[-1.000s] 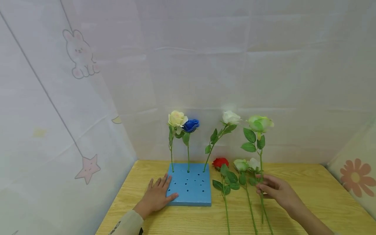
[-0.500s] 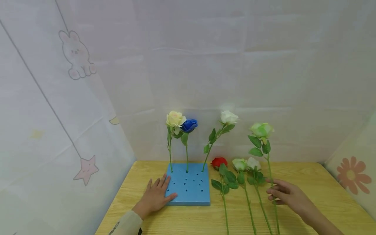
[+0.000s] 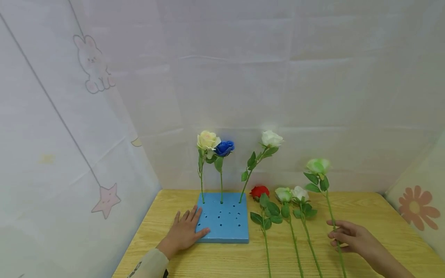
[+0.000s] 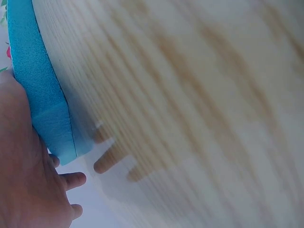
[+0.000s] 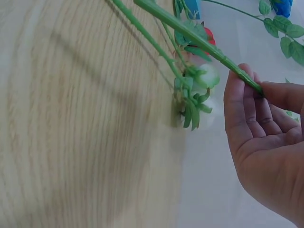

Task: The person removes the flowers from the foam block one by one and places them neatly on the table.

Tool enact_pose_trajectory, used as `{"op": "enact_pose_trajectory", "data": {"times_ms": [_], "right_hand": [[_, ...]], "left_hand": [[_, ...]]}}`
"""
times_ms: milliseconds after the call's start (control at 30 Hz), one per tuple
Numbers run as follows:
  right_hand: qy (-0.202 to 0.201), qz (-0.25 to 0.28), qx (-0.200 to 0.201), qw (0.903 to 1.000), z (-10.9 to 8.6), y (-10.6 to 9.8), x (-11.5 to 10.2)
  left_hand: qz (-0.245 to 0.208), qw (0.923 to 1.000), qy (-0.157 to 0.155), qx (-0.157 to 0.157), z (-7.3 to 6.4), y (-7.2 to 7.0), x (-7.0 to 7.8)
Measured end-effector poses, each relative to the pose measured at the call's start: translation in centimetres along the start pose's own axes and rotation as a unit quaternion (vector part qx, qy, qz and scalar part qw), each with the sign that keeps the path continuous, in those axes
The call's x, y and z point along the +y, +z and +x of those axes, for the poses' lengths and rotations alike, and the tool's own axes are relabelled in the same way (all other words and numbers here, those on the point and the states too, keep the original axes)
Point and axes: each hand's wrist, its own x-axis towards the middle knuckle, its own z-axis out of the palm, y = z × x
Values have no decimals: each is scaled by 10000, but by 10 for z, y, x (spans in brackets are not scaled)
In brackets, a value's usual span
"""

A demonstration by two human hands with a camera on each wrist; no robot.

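Best to steer the pale-green rose [image 3: 318, 166], pinched by its green stem [image 3: 331, 210] in fingers [image 5: 236, 105] of the right hand [image 3: 356, 237], clear of the white rose [image 3: 299, 194] leftward on the wooden table [image 3: 194, 266], with left hand [image 3: 184, 232] spread against the square blue foam block [image 3: 227, 234].

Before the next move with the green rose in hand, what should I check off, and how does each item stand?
1. Right hand has a grip on the green rose's stem: ok, pinched by thumb and fingers.
2. Left hand on the blue board: ok, rests at its left edge.
3. Open holes in the board: ok, several towards the front.
4. Standing white rose upright: not ok, leans right.
5. Held stem's lower end undamaged: cannot tell, out of frame.
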Motion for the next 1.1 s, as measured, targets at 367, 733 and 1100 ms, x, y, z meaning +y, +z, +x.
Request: {"op": "enact_pose_trajectory", "data": {"times_ms": [367,733,1100], "right_hand": [[140,267,-335,9990,-2,-11,26],[399,648,-581,9954,-2,-19,50],[290,1622,-1241,9785,1,-21,68]], "left_hand": [[141,9999,-60,-19,3,6,-5],[40,10000,-9,0,0,0,0],[68,10000,-3,42,-1,-1,2]]}}
